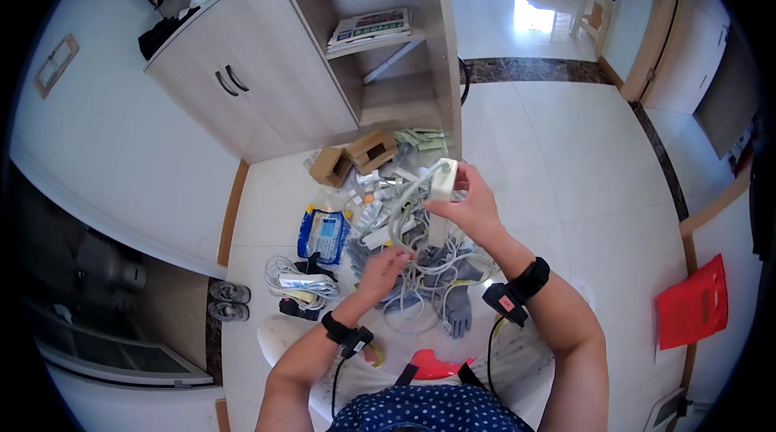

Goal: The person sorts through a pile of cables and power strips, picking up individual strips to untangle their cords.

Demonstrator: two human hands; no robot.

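Observation:
My right hand [475, 210] is closed around a white power strip [444, 181], raised above a heap of things on the floor. A pale cable [396, 218] loops from the strip's upper end down toward my left hand [381, 274]. The left fingers are pinched together on the cable near the heap. Tangled white cords and grey gloves [458, 312] lie beneath both hands. Left of the heap are a blue-and-white plastic pack [325, 234] and a bundled white extension cord [295, 280]. Each wrist wears a black strap with a small device.
Two open cardboard boxes [331, 167] stand at the heap's far side, before a wooden cabinet [234, 80] with papers [370, 26] on its shelf. Grey slippers [229, 301] lie left. A red bag [691, 303] hangs at the right wall. A doorway opens beyond the tiled floor.

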